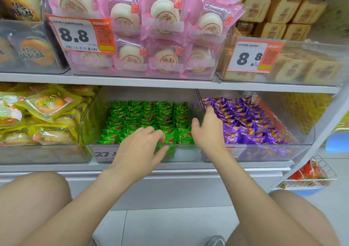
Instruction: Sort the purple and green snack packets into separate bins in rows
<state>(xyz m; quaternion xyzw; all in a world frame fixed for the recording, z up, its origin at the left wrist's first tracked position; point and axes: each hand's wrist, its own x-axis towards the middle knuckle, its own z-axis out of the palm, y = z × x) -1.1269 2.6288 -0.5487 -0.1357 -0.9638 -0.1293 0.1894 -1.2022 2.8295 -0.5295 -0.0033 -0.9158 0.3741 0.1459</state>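
Green snack packets [147,119] lie in neat rows in a clear bin [90,117] at the middle of the lower shelf. Purple snack packets [251,121] fill the clear bin [302,138] to its right, in rough rows. My left hand [139,149] hovers over the front row of green packets, fingers curled down onto them, thumb at the bin's front rim; whether it grips one is hidden. My right hand [207,130] reaches over the divider between the bins, index finger stretched to the purple packets at the far left.
A bin of yellow pastry packs [41,117] stands to the left. The upper shelf [151,82] holds pink bun packs [151,28] and tan cakes [283,18] close overhead. A wire basket [311,175] hangs at the right. My knees are below.
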